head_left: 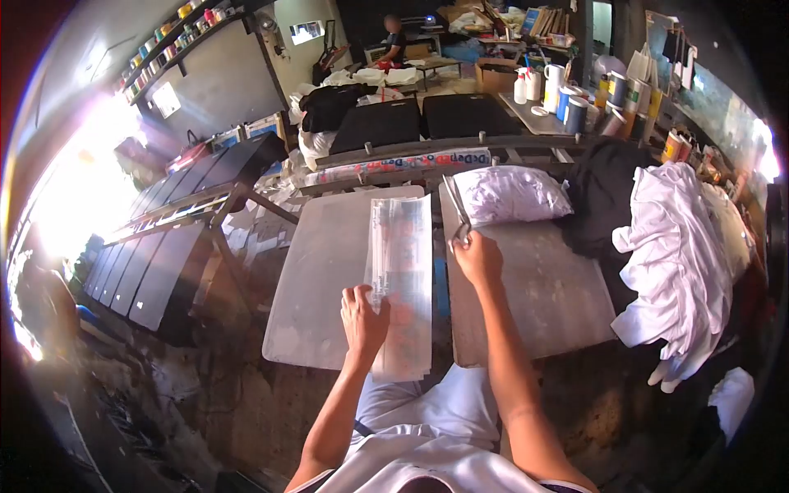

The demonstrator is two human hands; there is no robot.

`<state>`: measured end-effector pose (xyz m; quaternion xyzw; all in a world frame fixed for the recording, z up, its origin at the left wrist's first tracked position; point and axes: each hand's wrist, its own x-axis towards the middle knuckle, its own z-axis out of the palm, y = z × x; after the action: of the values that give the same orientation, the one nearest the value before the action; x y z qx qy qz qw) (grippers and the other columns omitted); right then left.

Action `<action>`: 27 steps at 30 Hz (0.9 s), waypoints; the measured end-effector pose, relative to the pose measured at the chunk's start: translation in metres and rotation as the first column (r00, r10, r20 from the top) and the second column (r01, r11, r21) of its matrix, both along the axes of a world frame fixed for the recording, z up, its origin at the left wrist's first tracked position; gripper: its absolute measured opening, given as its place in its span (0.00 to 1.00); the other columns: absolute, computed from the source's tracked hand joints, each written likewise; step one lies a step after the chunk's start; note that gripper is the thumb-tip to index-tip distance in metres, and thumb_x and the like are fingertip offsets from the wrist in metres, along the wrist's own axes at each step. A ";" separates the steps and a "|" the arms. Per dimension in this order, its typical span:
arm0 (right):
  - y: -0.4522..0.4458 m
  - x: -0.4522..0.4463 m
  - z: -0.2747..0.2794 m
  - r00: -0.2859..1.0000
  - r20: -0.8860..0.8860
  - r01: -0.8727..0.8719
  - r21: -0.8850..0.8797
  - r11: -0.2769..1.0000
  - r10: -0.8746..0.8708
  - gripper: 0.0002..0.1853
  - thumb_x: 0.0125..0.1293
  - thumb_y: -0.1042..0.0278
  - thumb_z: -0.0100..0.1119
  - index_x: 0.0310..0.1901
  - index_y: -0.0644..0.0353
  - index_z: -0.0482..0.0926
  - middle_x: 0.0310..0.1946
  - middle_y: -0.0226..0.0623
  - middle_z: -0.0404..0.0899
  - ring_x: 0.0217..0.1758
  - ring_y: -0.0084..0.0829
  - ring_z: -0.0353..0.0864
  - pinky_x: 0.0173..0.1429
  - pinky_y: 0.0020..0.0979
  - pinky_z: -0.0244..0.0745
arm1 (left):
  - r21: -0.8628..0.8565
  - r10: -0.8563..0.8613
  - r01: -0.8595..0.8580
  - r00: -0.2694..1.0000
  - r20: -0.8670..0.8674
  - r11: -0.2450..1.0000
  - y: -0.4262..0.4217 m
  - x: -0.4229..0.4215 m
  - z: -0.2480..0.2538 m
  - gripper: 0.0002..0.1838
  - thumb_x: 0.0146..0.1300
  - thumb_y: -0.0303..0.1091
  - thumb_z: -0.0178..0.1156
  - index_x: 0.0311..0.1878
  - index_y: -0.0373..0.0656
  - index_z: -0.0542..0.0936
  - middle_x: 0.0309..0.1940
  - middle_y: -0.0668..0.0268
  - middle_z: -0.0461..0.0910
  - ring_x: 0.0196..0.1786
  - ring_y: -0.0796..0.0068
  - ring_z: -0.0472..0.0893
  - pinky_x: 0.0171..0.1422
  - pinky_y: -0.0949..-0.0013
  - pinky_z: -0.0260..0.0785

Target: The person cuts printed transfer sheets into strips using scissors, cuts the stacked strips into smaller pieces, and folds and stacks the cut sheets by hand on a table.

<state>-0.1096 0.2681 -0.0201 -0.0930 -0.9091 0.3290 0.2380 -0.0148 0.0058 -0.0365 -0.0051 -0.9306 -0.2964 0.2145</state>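
Note:
A stack of clear plastic sheets (401, 271) with faint red and blue print lies lengthwise on the left grey board (316, 246), its near end overhanging the edge. My left hand (364, 323) rests on the left side of the plastic, fingers slightly bent and thumb apart. Over the right grey board (534, 292), my right hand (478, 256) is closed around the handles of a pair of scissors (457, 201), whose blades point away from me. Just beyond the scissors sits a plump plastic-wrapped pack of white cloth (514, 195).
White cloth (678, 263) and black cloth (604, 197) hang at the right. Dark boards stand on a metal rack (234, 197) to the left. Bottles and tubs (567, 103) crowd a table behind. A person (393, 45) sits far back.

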 end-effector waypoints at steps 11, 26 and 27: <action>0.062 0.158 0.005 0.996 0.005 -0.083 0.242 0.967 0.084 0.20 0.57 0.72 0.77 0.49 0.59 0.78 0.47 0.44 0.80 0.54 0.52 0.80 0.56 0.48 0.77 | -0.278 0.157 -0.106 0.973 0.171 0.955 0.026 -0.080 0.016 0.53 0.55 0.68 0.74 0.66 0.27 0.72 0.65 0.47 0.71 0.69 0.45 0.69 0.73 0.47 0.62; -0.047 0.107 -0.010 0.982 -0.139 -0.128 0.008 0.992 0.128 0.16 0.68 0.56 0.71 0.41 0.60 0.79 0.38 0.47 0.83 0.43 0.54 0.84 0.45 0.49 0.77 | 0.212 0.026 -0.102 0.942 0.334 0.972 -0.011 -0.143 -0.002 0.32 0.44 0.44 0.85 0.46 0.35 0.81 0.44 0.51 0.89 0.47 0.53 0.90 0.50 0.53 0.83; -0.061 0.098 -0.018 0.992 -0.066 -0.105 0.016 0.994 0.106 0.17 0.69 0.53 0.71 0.40 0.61 0.80 0.37 0.48 0.83 0.43 0.54 0.84 0.46 0.48 0.77 | 0.331 -0.072 -0.054 0.932 0.356 0.942 -0.020 -0.145 -0.005 0.27 0.44 0.42 0.85 0.41 0.34 0.83 0.38 0.53 0.89 0.40 0.56 0.89 0.45 0.56 0.82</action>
<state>-0.0114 0.2070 -0.0376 -0.0323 -0.9063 0.3383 0.2511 -0.1600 -0.0139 -0.0415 0.0820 -0.8899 -0.4473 0.0352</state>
